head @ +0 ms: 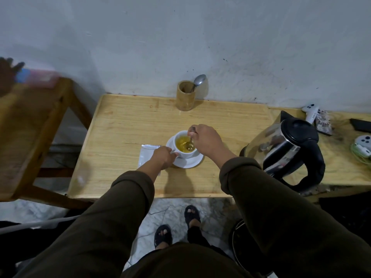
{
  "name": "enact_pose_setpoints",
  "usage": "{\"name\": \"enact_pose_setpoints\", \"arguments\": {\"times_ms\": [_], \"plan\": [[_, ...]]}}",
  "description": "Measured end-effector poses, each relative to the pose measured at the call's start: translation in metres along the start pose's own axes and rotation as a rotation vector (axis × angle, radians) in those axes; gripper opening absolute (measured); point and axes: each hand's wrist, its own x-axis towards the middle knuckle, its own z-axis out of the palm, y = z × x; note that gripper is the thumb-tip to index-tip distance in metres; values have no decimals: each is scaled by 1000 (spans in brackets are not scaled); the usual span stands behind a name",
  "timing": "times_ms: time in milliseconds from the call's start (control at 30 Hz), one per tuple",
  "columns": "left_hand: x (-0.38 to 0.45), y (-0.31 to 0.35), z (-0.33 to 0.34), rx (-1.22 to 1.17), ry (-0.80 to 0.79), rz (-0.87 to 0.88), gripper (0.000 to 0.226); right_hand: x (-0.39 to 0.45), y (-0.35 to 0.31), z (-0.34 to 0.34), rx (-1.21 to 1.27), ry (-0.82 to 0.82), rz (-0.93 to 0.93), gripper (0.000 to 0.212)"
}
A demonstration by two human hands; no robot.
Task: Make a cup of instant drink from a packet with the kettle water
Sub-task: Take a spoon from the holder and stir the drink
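A white cup [185, 153] stands on a white saucer [189, 162] in the middle of the wooden table [124, 129]. The cup holds yellow liquid. My right hand [206, 140] pinches a metal spoon [189, 144] whose bowl is dipped in the liquid. My left hand [163, 156] grips the cup at its left side, by the handle. A silvery packet [146, 155] lies flat on the table, partly under my left wrist. A glass kettle [285, 151] with a black lid and handle stands to the right of the cup.
A bamboo holder [185, 96] with another spoon [198, 81] stands at the wall. White game controllers [311, 112], a cable and dark items lie at the far right. A wooden chair [30, 127] stands to the left. My sandalled feet show below the table edge.
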Motion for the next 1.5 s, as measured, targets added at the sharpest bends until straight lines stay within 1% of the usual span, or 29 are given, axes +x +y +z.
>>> {"name": "enact_pose_setpoints", "arguments": {"times_ms": [67, 133, 333, 500, 733, 833, 933, 1000, 1200, 1233, 1333, 1400, 1500], "plan": [[0, 0, 0, -5, 1, 0, 57, 1, 0, 1, -18, 19, 23, 26], [0, 0, 1, -8, -3, -4, 57, -1, -1, 4, 15, 23, 34, 28], [0, -1, 1, -10, 5, -6, 55, -12, -2, 6, 105, -24, -17, 28], [0, -2, 1, 10, 16, 15, 50, -21, 6, -8, 206, -130, -3, 25], [-2, -8, 2, 43, 34, 47, 47, -43, 27, -14, 508, -178, 197, 22], [-5, -5, 2, 40, 35, 71, 48, -54, 34, -15, 613, -235, 248, 15], [-7, -3, 4, 62, 36, 66, 45, -66, 38, -15, 652, -290, 272, 21], [-4, -5, 5, 64, 40, 61, 45, -70, 40, -12, 668, -282, 295, 27], [-7, -8, 6, -62, 64, 31, 45, -77, 45, 8, 645, -258, 421, 16], [-8, -8, 7, -90, 93, 24, 46, -78, 47, 12, 671, -254, 438, 18], [-10, -10, 9, -222, 101, 29, 58, -84, 52, 25, 711, -240, 494, 28], [-10, -11, 10, -263, 103, 24, 64, -86, 58, 36, 739, -240, 526, 28], [-10, -12, 11, -239, 108, 25, 67, -90, 66, 47, 814, -211, 551, 24]]}}
